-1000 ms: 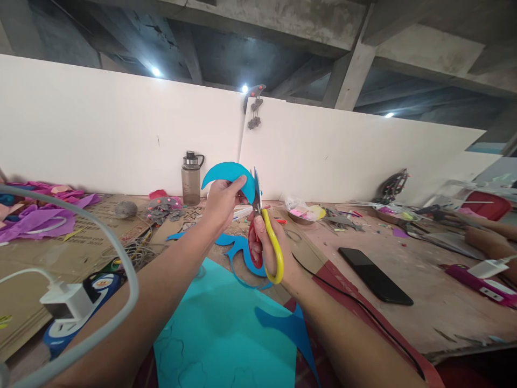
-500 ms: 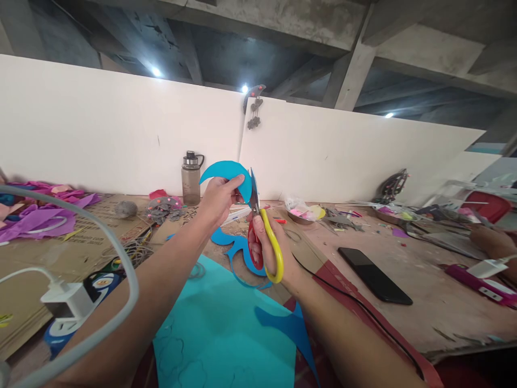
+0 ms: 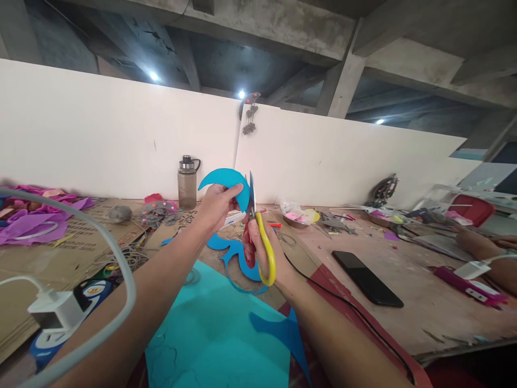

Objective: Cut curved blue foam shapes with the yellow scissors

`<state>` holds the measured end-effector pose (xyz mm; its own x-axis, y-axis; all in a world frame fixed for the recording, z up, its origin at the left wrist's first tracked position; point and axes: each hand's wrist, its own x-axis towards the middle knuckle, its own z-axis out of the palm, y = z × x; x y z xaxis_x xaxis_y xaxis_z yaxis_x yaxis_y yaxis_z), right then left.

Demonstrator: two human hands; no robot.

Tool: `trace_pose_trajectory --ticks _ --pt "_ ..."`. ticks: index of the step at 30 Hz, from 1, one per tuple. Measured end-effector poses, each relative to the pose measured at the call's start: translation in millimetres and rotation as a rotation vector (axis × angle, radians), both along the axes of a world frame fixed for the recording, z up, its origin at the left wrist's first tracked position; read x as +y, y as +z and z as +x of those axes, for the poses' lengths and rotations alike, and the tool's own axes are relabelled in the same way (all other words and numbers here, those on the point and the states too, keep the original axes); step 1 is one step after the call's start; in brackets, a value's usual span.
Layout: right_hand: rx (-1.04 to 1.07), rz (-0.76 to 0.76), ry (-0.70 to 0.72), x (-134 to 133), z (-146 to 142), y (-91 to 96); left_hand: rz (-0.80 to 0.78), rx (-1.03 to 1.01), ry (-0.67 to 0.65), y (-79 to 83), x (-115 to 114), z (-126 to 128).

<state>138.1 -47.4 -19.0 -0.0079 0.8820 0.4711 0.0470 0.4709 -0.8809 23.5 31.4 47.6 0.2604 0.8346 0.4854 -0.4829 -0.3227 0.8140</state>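
Pinched between the thumb and fingers of my left hand [image 3: 220,205] is a blue crescent-shaped cutout [image 3: 224,178], held up above the table. My right hand [image 3: 262,248] grips a pair of scissors [image 3: 260,231] with one yellow and one red handle. The blades point upward, slightly parted, right at the crescent's right edge; whether they touch it I cannot tell. Below the hands lie blue offcuts [image 3: 230,248]. Nearer to me is a turquoise sheet [image 3: 226,323] with drawn outlines, and a darker blue scrap [image 3: 283,334] overlaps its right side.
A water bottle [image 3: 187,183] stands by the white partition [image 3: 121,129]. On the right lie a black phone [image 3: 367,278] and a pink power strip [image 3: 470,285], near another person's hand [image 3: 476,242]. A pale cable [image 3: 121,258] arcs across the left, past a white charger [image 3: 58,312].
The view has turned slightly, shifting the scene left and down. Both hands keep their hold, and the scissors stay at the crescent's right edge, their blades a little more apart.
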Motion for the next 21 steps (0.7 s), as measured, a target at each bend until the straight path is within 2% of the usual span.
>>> trace_pose_trajectory --ticks 7,15,21 --pt "0.078 -0.030 0.057 -1.3 -1.7 2.2 0.030 0.048 -0.008 -2.1 -0.2 -0.6" --pt "0.090 -0.042 0.022 2.4 -0.1 1.5 -0.041 0.021 -0.003 2.0 -7.2 -0.2" --pt "0.107 -0.077 0.041 -0.1 -1.9 3.5 -0.040 0.014 -0.013 0.0 -4.2 -0.7"
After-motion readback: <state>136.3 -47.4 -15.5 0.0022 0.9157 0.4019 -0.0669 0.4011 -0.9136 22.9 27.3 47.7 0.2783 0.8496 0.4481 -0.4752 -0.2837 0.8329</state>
